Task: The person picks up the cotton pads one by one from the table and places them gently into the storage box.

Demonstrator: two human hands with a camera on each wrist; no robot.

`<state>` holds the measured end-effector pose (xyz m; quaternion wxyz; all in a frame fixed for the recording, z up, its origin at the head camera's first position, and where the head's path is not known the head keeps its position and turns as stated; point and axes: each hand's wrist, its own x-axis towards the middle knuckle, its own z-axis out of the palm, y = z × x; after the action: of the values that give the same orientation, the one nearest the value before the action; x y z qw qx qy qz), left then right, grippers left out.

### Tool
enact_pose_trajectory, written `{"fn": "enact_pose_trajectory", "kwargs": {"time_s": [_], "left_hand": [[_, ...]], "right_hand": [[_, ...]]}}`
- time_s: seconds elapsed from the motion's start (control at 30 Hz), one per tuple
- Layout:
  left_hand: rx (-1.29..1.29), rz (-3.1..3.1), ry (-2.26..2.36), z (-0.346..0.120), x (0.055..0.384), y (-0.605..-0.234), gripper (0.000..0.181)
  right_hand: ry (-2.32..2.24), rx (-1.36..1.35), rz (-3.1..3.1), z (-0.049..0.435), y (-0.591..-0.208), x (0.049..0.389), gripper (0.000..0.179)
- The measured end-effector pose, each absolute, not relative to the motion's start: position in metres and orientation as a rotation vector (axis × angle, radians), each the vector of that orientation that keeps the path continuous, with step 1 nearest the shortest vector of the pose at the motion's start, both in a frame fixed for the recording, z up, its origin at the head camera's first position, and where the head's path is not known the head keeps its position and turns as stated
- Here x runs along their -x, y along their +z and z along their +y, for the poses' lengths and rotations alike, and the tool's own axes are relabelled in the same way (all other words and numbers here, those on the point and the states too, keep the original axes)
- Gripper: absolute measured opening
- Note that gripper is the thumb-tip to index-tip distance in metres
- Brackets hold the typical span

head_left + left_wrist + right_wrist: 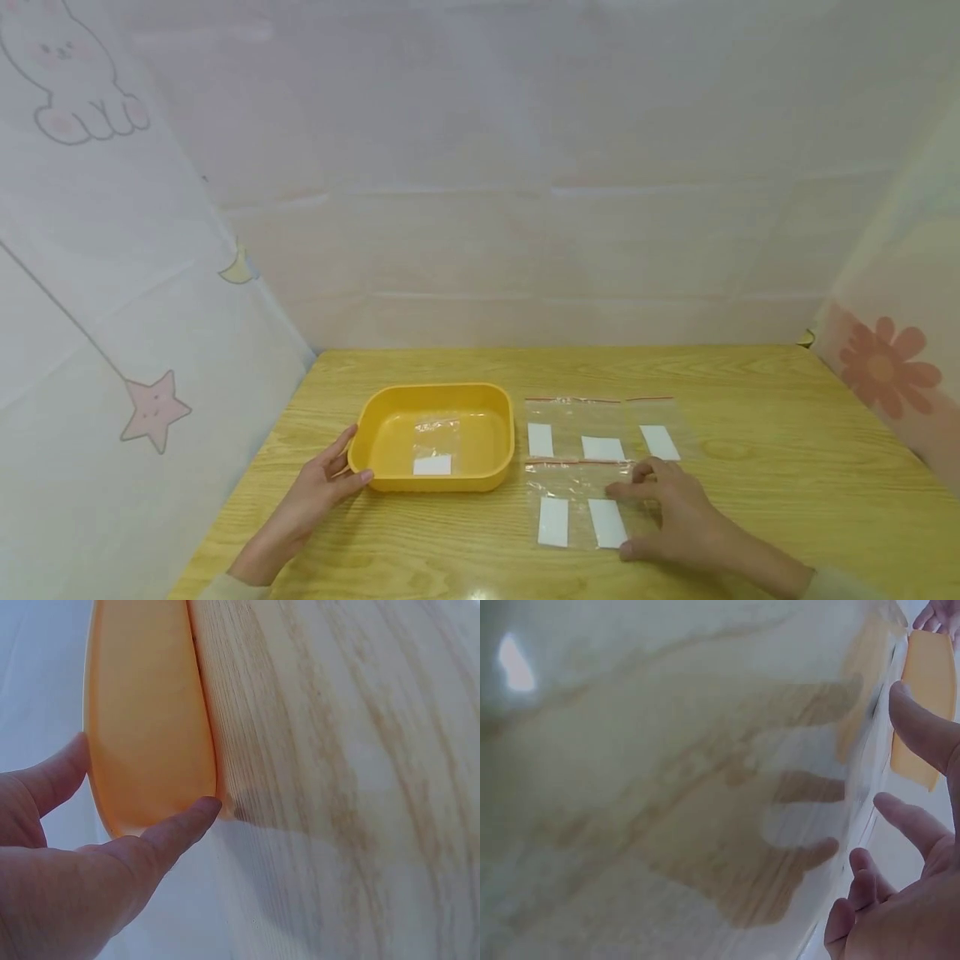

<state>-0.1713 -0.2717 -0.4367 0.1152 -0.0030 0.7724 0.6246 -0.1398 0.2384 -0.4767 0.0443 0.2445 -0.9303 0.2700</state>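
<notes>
A yellow plastic tray (431,483) with raised sides stands left of the middle of the table; inside it lies a small clear zip bag (437,437) with a white rectangle. My left hand (315,492) holds the tray by its near left corner, thumb at the front and fingers at the left side. Beside the tray, several clear zip bags with red seal strips and white rectangles lie flat in two rows. My right hand (678,517) is over the right end of the near row, by a white rectangle (607,523), fingers spread. Contact with the bag cannot be made out.
The wooden table (420,550) has a glossy top. In the far row lie a zip bag (660,408) at the right and white rectangles (540,440) inside bags at the left. Pale cloth walls (480,250) with printed figures rise behind and at both sides.
</notes>
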Motion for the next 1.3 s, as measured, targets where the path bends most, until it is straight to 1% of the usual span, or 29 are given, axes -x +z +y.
{"fn": "enact_pose_trajectory", "kwargs": {"time_s": [0.13, 0.23, 0.5, 0.97, 1.3], "left_hand": [[-0.002, 2.250, 1.841, -0.272, 0.170, -0.436, 0.089], [-0.010, 2.251, 1.842, -0.273, 0.169, -0.436, 0.089], [0.004, 2.259, 1.832, -0.273, 0.170, -0.436, 0.089], [0.008, 2.265, 1.822, -0.271, 0.169, -0.435, 0.088], [-0.003, 2.262, 1.824, -0.271, 0.170, -0.435, 0.088]], "right_hand": [[0.852, -0.656, -2.888, 0.236, -0.474, 0.137, 0.085], [0.844, -0.598, -2.898, 0.234, -0.474, 0.136, 0.087], [0.938, -0.531, -2.863, 0.234, -0.480, 0.134, 0.075], [1.020, -0.549, -2.888, 0.236, -0.482, 0.133, 0.076], [1.002, -0.495, -2.875, 0.232, -0.482, 0.132, 0.067]]}}
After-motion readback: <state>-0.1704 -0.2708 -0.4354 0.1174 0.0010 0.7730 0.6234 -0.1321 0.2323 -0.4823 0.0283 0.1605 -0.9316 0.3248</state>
